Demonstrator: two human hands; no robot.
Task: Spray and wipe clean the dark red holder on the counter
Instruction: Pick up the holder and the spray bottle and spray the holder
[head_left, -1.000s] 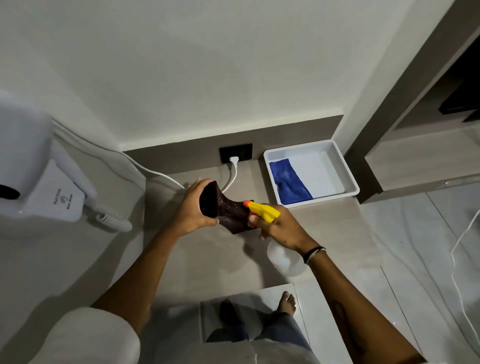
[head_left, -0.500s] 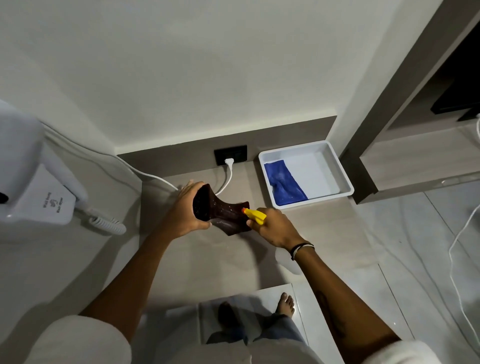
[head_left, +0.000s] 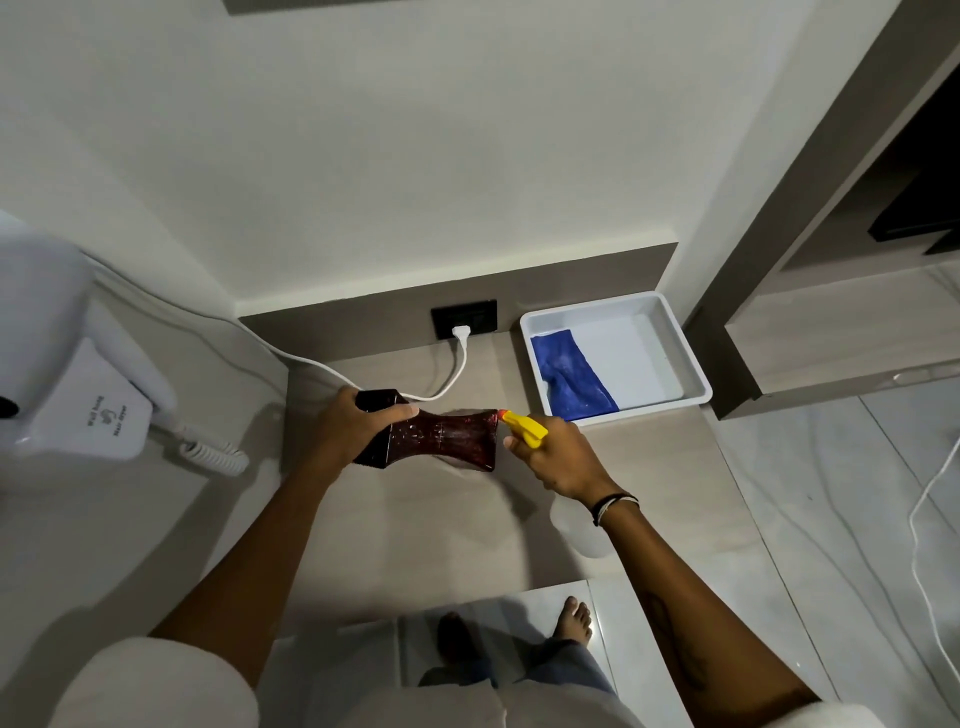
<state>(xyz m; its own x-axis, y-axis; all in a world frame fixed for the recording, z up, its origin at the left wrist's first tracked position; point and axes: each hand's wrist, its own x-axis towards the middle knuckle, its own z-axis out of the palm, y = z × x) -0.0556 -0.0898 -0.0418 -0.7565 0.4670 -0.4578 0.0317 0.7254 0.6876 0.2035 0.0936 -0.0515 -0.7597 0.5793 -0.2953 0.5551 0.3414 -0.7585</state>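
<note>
Spraying under way — left hand (head_left: 349, 433) clasps dark red holder (head_left: 439, 438) above the counter (head_left: 415, 519); right hand (head_left: 563, 460) fisted round spray bottle (head_left: 524, 427); next, likely — blue cloth (head_left: 569, 383) from tray (head_left: 691, 364).

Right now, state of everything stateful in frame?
dark red holder: lying sideways, gripped at one end, droplets on it
left hand: closed on the holder
right hand: closed on the spray bottle
spray bottle: nozzle at the holder's end
blue cloth: lying unused in the white tray
white plug: plugged into the black outlet
</note>
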